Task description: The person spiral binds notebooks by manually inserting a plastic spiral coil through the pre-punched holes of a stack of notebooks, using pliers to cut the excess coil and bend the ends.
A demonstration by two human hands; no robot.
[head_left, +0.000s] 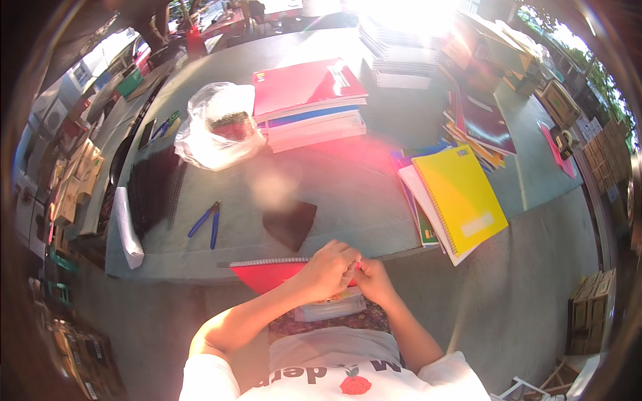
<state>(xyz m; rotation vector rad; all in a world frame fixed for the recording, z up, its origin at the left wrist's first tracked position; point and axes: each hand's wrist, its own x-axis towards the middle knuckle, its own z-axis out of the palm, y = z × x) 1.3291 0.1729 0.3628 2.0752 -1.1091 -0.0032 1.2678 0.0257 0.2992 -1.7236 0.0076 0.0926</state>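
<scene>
At the table's near edge, a red notebook (pixel 257 274) rests in front of me with a dark spiral coil (pixel 261 262) along its far edge. The coil's left end sticks out past the cover. My left hand (pixel 329 269) is closed at the notebook's right part, fingers bent together. Close beside it, my right hand (pixel 373 279) is closed too, pinching at the same corner. The hands hide the exact spot they grip. Beyond the notebook lie blue-handled pliers (pixel 213 224) and a dark flat piece (pixel 291 224).
Black coils (pixel 152 187) lie at the left beside a white roll (pixel 127 227). A plastic bag (pixel 214 144) touches a stack of red-topped notebooks (pixel 304 90). A yellow spiral notebook (pixel 465 200) tops a pile overhanging the right near edge. White-edged book stacks (pixel 401 67) stand farther back.
</scene>
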